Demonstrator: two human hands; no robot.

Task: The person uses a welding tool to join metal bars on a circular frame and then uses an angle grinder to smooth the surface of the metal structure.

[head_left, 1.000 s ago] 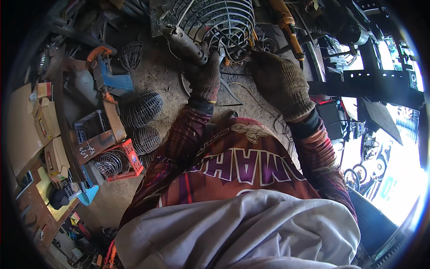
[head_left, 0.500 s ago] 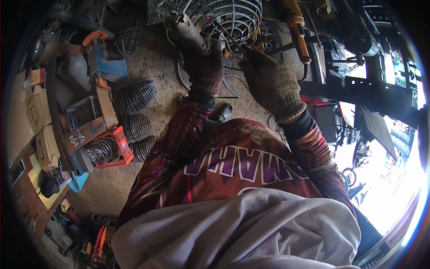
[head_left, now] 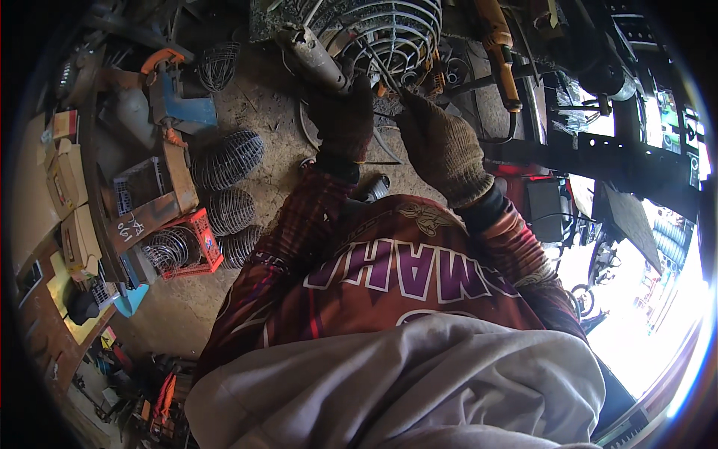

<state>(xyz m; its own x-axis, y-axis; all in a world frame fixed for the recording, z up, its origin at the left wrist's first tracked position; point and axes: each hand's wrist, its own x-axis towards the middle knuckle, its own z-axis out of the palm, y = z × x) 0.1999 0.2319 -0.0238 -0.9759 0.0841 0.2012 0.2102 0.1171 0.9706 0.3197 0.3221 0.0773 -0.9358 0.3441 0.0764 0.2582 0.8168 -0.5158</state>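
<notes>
Both hands wear dirty knit gloves and work at the top of the view, below a wire cage (head_left: 398, 31) of curved metal rings. My left hand (head_left: 340, 120) is closed at the lower end of a worn grey metal cylinder (head_left: 313, 60); its fingers are partly hidden in shadow. To its right, my right hand (head_left: 443, 150) is closed on a thin metal rod (head_left: 384, 69), which slants up and left across the cage's front rings. Behind the cage lies a dark, speckled flat surface (head_left: 265, 21).
An orange power tool (head_left: 499, 56) with a cord lies to the right of the cage. On the left stand several rounded wire cages (head_left: 228, 159), a red crate (head_left: 207, 243) and a blue metal piece (head_left: 183, 105). A dark beam (head_left: 591, 153) crosses at the right.
My right hand has moved slightly left and down, and the rod in it now shows clearly against the cage. My left hand and the cylinder stay nearly in place.
</notes>
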